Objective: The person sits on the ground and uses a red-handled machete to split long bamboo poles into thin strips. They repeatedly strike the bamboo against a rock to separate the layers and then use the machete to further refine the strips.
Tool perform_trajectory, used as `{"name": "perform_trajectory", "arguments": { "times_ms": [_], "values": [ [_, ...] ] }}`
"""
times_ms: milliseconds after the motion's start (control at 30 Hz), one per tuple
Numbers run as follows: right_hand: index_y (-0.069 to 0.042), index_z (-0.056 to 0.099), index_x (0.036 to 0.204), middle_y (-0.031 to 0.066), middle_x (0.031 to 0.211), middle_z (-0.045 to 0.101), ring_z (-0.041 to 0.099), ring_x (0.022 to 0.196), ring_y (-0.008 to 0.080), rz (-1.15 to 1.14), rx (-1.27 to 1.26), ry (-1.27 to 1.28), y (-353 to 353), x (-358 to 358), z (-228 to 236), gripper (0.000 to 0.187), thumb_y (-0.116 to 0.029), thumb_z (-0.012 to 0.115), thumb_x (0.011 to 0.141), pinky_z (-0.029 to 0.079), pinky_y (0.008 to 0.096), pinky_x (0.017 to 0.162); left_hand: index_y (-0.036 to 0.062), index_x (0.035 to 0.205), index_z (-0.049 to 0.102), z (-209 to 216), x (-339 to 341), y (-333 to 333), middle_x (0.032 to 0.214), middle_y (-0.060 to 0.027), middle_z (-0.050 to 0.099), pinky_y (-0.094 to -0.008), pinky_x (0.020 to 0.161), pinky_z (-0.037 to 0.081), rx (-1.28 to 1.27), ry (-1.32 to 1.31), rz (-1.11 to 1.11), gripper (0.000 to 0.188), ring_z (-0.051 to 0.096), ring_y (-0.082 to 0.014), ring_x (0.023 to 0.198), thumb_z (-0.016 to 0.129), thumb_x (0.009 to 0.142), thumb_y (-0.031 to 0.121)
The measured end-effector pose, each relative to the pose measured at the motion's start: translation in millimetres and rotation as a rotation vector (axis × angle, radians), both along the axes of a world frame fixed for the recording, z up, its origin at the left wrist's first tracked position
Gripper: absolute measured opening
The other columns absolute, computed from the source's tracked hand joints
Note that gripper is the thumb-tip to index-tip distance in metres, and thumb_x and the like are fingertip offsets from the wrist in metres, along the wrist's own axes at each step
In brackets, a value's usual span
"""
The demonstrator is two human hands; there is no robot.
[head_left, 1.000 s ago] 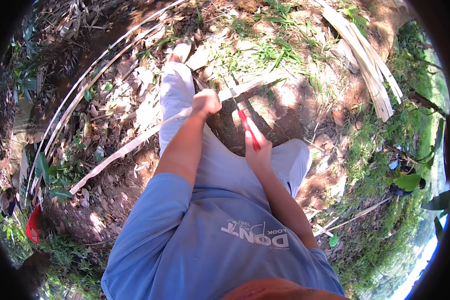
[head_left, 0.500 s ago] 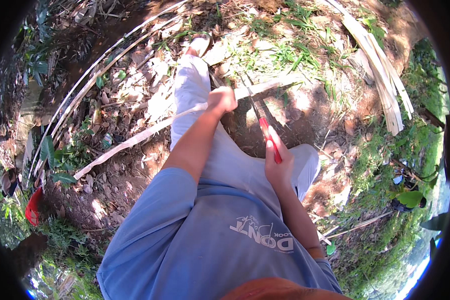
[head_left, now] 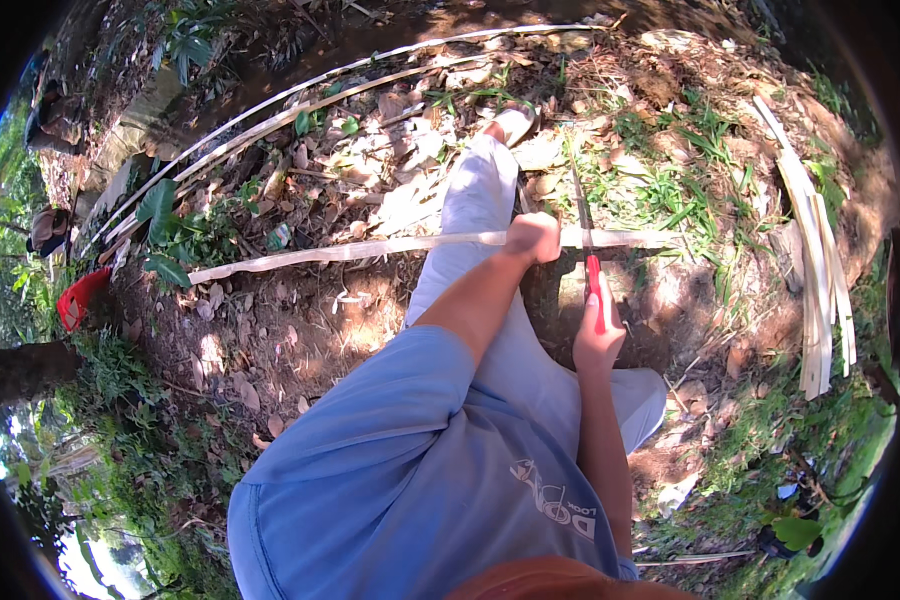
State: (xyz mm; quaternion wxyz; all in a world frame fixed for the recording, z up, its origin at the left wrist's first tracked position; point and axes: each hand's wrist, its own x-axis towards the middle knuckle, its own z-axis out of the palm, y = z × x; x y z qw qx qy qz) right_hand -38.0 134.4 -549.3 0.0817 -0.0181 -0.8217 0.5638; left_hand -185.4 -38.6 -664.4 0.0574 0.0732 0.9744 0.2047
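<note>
A long, pale split strip, probably bamboo or wood (head_left: pixel 350 251), lies across my outstretched leg, running from the leaves at left to the grass at right. My left hand (head_left: pixel 535 238) is closed around it just past the shin. My right hand (head_left: pixel 599 338) grips the red handle of a long-bladed knife (head_left: pixel 583 205). Its dark, narrow blade points away from me and crosses the strip a little to the right of my left hand. Whether the edge bites into the strip I cannot tell.
More pale strips (head_left: pixel 820 270) are piled on the ground at right. Long thin strips (head_left: pixel 300 108) curve along the far left. A red cloth or bag (head_left: pixel 82 298) lies at the left, near leafy plants (head_left: pixel 157 212). Dry leaves and grass (head_left: pixel 685 205) cover the ground.
The view has turned, shifting the scene. The knife has moved closer to my left hand and now stands more upright across the strip. Both hands keep their hold.
</note>
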Motion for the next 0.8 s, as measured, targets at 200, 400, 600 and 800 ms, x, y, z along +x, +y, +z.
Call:
{"name": "perform_trajectory", "arguments": {
  "times_ms": [200, 400, 600, 800],
  "values": [
    [0.004, 0.059, 0.146, 0.0207, 0.12, 0.075, 0.072, 0.1, 0.0201, -0.038, 0.087, -0.312, 51, 128, 95, 0.043, -0.014, 0.055, 0.107, 0.055, 0.0329, 0.088, 0.0048, 0.085, 0.078, 0, 12, 8, 0.09, -0.0197, 0.076, -0.0458, 0.076, 0.061, -0.041, -0.032, -0.028, 0.025, 0.076, -0.0362, 0.086, 0.073, 0.077, 0.028],
    [0.006, 0.063, 0.14, 0.0193, 0.11, 0.077, 0.07, 0.089, 0.015, -0.046, 0.043, -0.379, 19, 76, 149, 0.038, -0.013, 0.057, 0.107, 0.054, 0.0297, 0.076, 0.0071, 0.084, 0.077, -20, 8, 11, 0.086, -0.0173, 0.076, -0.0439, 0.072, 0.06, -0.06, 0.1, 0.049, 0.013, 0.077, -0.0337, 0.081, 0.069, 0.078, 0.015],
    [0.006, 0.064, 0.138, 0.0212, 0.108, 0.077, 0.071, 0.09, 0.0166, -0.025, 0.082, -0.229, 13, 76, 132, 0.036, -0.012, 0.058, 0.107, 0.055, 0.0313, 0.077, 0.0063, 0.081, 0.075, -30, 0, 17, 0.084, -0.017, 0.075, -0.0438, 0.07, 0.06, -0.1, 0.154, 0.096, 0.012, 0.076, -0.0345, 0.08, 0.068, 0.077, 0.015],
    [0.005, 0.064, 0.14, 0.0244, 0.117, 0.076, 0.074, 0.104, 0.0231, -0.125, 0.089, -0.186, 19, 84, 126, 0.037, -0.012, 0.056, 0.108, 0.056, 0.0344, 0.086, 0.0053, 0.083, 0.076, -21, 3, 10, 0.088, -0.0186, 0.076, -0.0446, 0.075, 0.06, -0.08, 0.11, 0.045, 0.015, 0.076, -0.035, 0.086, 0.068, 0.08, 0.018]
  ]
}}
